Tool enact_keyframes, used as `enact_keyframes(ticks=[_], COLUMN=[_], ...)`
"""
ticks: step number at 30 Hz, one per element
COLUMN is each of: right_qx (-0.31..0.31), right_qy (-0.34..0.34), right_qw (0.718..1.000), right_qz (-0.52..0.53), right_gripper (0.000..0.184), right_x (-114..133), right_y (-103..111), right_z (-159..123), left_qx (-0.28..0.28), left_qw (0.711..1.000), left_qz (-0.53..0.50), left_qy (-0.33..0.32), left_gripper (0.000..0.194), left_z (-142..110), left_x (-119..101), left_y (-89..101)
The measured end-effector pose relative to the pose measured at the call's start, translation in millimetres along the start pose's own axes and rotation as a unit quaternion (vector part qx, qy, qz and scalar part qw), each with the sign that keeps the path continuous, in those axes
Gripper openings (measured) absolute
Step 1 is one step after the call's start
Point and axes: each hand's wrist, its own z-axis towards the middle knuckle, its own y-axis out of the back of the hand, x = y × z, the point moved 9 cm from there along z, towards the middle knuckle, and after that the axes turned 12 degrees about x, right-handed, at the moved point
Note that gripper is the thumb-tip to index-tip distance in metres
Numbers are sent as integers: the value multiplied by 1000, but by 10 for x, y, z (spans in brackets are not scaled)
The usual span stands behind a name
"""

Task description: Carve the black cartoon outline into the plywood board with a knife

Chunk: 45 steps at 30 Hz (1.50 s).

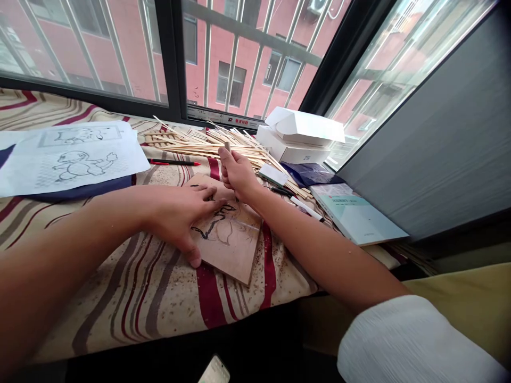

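Note:
A thin wooden board (239, 250) lies tilted on the striped cloth, with a drawn figure and dark carved lines on its face. My left hand (179, 213) rests flat across the board's left side, fingers spread and thumb at its near edge. Over the board's far right part, my right hand (239, 173) is closed in a fist round a carving tool (227, 146). Only the butt of its handle sticks out above the fist; its tip is hidden. Small wood shavings are scattered on the cloth around the board.
Thin wooden strips (191, 143) lie in a heap by the window. Left are sheets with line drawings (83, 159) and a red-black pencil (171, 162). Right are a white box (299, 141), a white marker (306, 208) and a book (355, 213). Below the cloth's edge shows a phone (215, 371).

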Motion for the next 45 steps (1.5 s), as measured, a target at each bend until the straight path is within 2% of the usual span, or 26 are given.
enact_keyframes(ticks=[1,5,7,9,11,13,14,15,17,19,21,23,28,31,35,41,45], right_qx=[16,216,251,241,178,87,59,56,134,256,319,296,146,90,18,-24,0], right_qy=[1,-51,-71,-74,-55,-28,-19,-16,-38,-83,-112,-100,-22,-4,18,77,118], right_qw=[1000,975,964,966,980,993,995,996,989,962,939,947,988,996,999,987,971], right_qz=[-9,20,49,64,74,79,77,72,58,53,61,73,40,2,-25,-140,-210], right_gripper=[44,46,48,49,51,52,52,51,48,48,48,49,49,47,46,47,46], right_x=[-4,-58,-66,-70,-61,-41,-29,-17,-25,-69,-101,-81,37,78,89,144,220], right_y=[-35,-287,-272,-218,-122,-7,21,9,-138,-321,-381,-313,-161,-146,-21,52,3], right_z=[0,-69,-95,-74,-28,-14,-22,-30,-41,-89,-131,-107,-111,-127,-84,-34,-15], left_qx=[8,50,49,41,41,48,52,52,49,49,54,58,45,35,55,73,68], left_qw=[1000,997,998,998,998,998,998,998,998,998,998,997,999,999,997,995,997], left_qz=[-4,-21,-14,-1,7,6,2,-3,-10,-12,-13,-14,-6,-7,-9,-23,-7], left_qy=[6,47,48,42,36,37,40,42,43,40,37,41,22,17,48,58,46], left_gripper=[146,146,147,148,150,153,153,153,149,147,149,152,150,147,146,150,147], left_z=[1,6,7,9,16,23,26,28,27,23,18,15,22,21,21,37,39], left_x=[9,58,51,35,23,25,30,35,42,42,43,56,31,21,57,50,31], left_y=[-10,-50,-38,-26,-28,-39,-42,-42,-33,-33,-45,-58,-47,-29,-54,-76,-66])
